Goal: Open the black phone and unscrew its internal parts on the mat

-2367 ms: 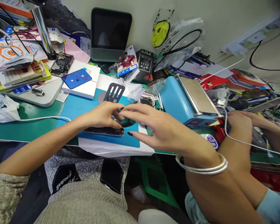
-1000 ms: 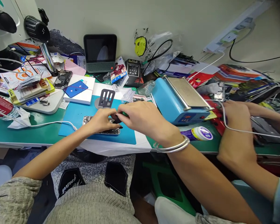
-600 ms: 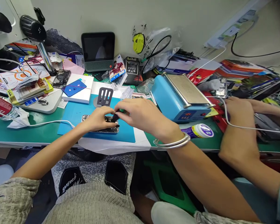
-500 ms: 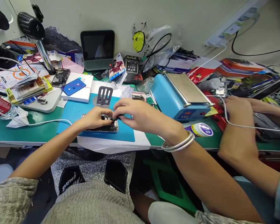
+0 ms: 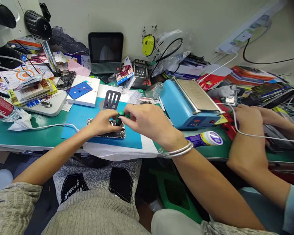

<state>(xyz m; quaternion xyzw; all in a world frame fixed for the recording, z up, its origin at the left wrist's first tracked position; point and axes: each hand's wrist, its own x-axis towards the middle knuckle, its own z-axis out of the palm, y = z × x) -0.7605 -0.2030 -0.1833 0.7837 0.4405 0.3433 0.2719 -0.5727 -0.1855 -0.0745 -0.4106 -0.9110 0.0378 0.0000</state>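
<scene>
An opened phone with its inner parts bare lies on the blue mat. Above its right end stands a short dark screwdriver with a green top; its tip is hidden. My right hand, silver bangles at the wrist, pinches the tool between thumb and forefinger. From the left, my left hand reaches over the phone, its thumb and forefinger closed around the lower part of the screwdriver. A dark slotted metal plate stands up just behind the phone.
A blue heating machine and a purple-white tub stand at right. A blue phone back rests on a white box. A white cable crosses the bench at left. Another person's arm works at far right.
The screwdriver has swung upright, its green top now showing. My right hand has rolled with it, fingers curling closer. My left hand stays over the phone; the view has shifted slightly.
</scene>
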